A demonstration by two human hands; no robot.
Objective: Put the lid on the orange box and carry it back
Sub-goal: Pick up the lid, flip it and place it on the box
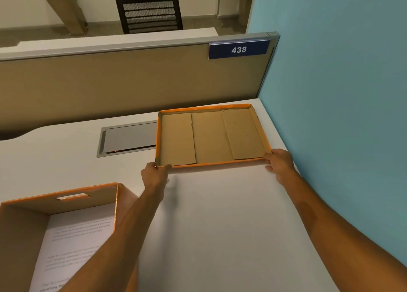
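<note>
Fingers of both hands — left hand (154, 177), right hand (280, 165) — grasping one upturned lid (211, 135), one orange box (66, 217) nearby

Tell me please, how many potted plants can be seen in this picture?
2. One potted plant stands on the floor at the far left, left of the black chair. The second plant stands at the far right, beside the blue wall. Others may be hidden behind the partition.

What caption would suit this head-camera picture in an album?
Both hands, left hand and right hand, grip the upturned lid; open orange box waits nearby.
</note>
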